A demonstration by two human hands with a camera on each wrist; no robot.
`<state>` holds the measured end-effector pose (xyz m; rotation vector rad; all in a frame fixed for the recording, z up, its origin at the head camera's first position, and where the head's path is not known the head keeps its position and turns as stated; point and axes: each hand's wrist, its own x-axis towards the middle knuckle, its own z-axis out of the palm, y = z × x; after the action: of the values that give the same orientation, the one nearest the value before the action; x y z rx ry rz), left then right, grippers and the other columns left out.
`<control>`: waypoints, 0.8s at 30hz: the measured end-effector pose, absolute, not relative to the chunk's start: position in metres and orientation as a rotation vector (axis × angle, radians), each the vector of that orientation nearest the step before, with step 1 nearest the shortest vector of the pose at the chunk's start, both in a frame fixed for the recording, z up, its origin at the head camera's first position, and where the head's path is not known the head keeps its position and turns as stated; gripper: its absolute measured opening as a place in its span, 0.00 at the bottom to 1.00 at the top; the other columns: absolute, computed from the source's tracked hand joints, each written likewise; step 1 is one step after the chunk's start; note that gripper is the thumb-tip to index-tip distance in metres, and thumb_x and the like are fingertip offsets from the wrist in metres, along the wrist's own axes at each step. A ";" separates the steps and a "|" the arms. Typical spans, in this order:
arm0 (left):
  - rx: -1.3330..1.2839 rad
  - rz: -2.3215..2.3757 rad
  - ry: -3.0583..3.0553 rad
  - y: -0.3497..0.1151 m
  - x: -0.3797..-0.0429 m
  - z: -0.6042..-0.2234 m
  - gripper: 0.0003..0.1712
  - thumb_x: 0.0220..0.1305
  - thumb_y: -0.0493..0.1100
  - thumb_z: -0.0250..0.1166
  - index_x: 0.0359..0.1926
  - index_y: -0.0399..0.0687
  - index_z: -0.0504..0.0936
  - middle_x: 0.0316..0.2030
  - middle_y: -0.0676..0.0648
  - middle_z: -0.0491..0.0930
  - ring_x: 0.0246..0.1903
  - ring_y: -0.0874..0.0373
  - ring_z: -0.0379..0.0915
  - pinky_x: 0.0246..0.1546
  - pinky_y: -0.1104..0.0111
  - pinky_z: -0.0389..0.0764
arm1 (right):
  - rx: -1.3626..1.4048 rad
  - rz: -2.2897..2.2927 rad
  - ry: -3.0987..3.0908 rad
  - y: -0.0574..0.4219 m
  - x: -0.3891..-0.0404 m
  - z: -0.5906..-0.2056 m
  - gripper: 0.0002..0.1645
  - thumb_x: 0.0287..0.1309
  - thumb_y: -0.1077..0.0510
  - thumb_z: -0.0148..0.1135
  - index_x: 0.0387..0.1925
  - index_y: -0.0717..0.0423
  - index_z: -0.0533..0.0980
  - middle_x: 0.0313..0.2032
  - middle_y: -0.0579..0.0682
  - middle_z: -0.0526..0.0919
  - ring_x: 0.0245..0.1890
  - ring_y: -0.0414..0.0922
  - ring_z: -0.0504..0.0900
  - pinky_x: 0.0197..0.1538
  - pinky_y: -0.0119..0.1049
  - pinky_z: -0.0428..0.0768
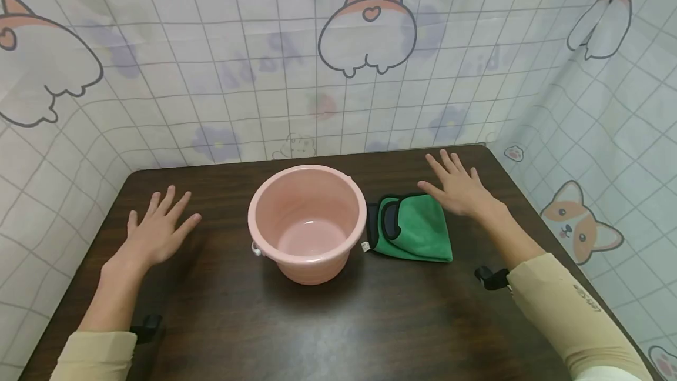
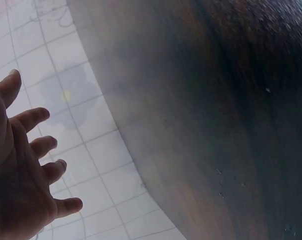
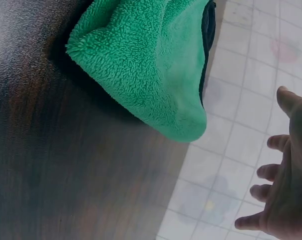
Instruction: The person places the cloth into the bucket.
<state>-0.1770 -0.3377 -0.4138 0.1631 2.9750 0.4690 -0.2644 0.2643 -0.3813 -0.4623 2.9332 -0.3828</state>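
Observation:
A pink plastic bucket point(image 1: 313, 260) stands upright near the middle of the dark table. Just right of it lies a folded green cloth point(image 1: 423, 228) with black edging and a small white tag; its fluffy pile shows in the right wrist view. My left hand point(image 1: 156, 237), fingers spread, is over the table's left side, apart from the bucket and holding nothing. Beyond the cloth's upper right corner, my right hand point(image 1: 459, 188) also has its fingers spread and holds nothing. Both palms face down.
The dark wooden table point(image 1: 317, 334) meets a white tiled-pattern wall covering point(image 1: 254, 104) with cartoon animals at the back and sides. A white handle joint point(image 1: 256, 249) sits at the bucket's left rim. Black straps point(image 1: 492, 278) are at both wrists.

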 end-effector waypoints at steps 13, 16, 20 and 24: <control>0.190 0.532 3.008 -0.327 -0.176 -0.412 0.44 0.80 0.67 0.39 0.82 0.45 0.45 0.77 0.25 0.37 0.73 0.22 0.35 0.60 0.22 0.42 | -0.480 -0.496 2.964 0.269 -0.261 -0.389 0.46 0.78 0.34 0.42 0.81 0.58 0.47 0.78 0.69 0.42 0.77 0.67 0.42 0.70 0.73 0.49; 0.202 0.531 3.027 -0.323 -0.174 -0.411 0.43 0.81 0.66 0.39 0.82 0.44 0.47 0.76 0.23 0.41 0.70 0.19 0.42 0.59 0.22 0.48 | -0.477 -0.524 2.966 0.270 -0.258 -0.392 0.45 0.79 0.35 0.42 0.81 0.59 0.48 0.78 0.69 0.44 0.76 0.69 0.46 0.69 0.72 0.54; 0.214 0.537 3.052 -0.317 -0.172 -0.410 0.42 0.81 0.66 0.39 0.81 0.43 0.50 0.75 0.22 0.45 0.69 0.17 0.45 0.57 0.21 0.51 | -0.479 -0.575 2.981 0.271 -0.255 -0.397 0.43 0.80 0.37 0.43 0.80 0.60 0.52 0.77 0.70 0.47 0.75 0.71 0.50 0.68 0.72 0.57; 0.241 0.543 3.098 -0.312 -0.171 -0.409 0.41 0.81 0.64 0.40 0.79 0.40 0.55 0.74 0.22 0.50 0.67 0.18 0.49 0.56 0.21 0.55 | -0.482 -0.626 3.002 0.272 -0.253 -0.399 0.40 0.80 0.40 0.44 0.78 0.63 0.55 0.76 0.71 0.50 0.74 0.70 0.51 0.69 0.70 0.57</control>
<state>-0.1705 -0.3117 -0.4091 0.2414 3.0978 0.5429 -0.2535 0.2717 -0.3988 -0.4824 3.0016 -0.6261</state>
